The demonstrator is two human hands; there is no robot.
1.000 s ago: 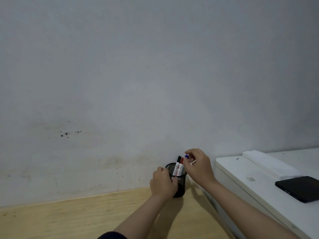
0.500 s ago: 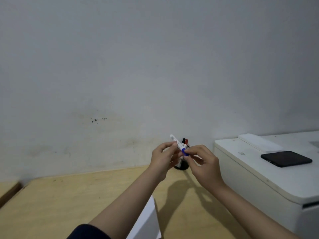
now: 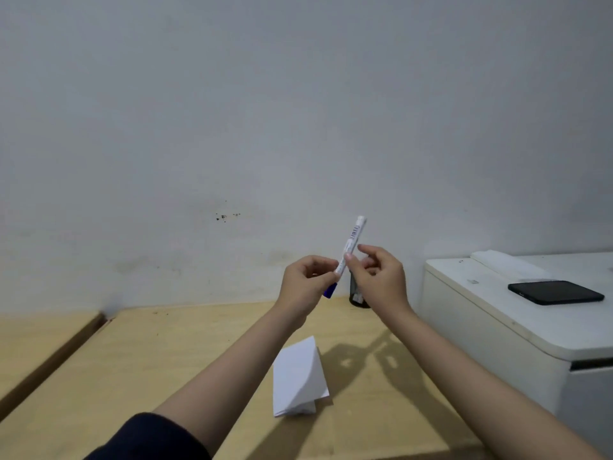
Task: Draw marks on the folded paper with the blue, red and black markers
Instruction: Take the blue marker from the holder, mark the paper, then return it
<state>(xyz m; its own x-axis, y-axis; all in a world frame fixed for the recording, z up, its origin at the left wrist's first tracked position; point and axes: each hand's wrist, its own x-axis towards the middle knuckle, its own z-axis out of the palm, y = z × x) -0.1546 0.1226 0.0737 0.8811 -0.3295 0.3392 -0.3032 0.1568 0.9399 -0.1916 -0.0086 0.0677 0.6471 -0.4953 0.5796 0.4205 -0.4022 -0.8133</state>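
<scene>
Nearest me, my dark sleeve [image 3: 149, 438] covers the left forearm at the bottom edge. Just beyond it the folded paper [image 3: 298, 378] stands like a small tent on the pale wooden counter [image 3: 166, 360], plain white and matte, near the counter's middle and towards its front edge.

Above and beyond the paper, my left hand [image 3: 303, 287] has its grip closed on the blue marker [image 3: 346, 252], fingers pinching the lower barrel with the blue cap poking out below them. The marker is a slim white tube, tilted up to the right; there is dark print and what looks like a barcode along it, too small to read. My right hand [image 3: 381, 277] touches the barrel with thumb and fingertips, its grip loosely closed on it.

Behind my right hand, near the counter's back edge, a black mesh pen cup [image 3: 357, 293] shows partly. At the right stands a smooth white printer [image 3: 497, 327] with a glossy black phone [image 3: 555, 292] lying flat on top. The scuffed grey-white wall [image 3: 298, 111] closes the back.
</scene>
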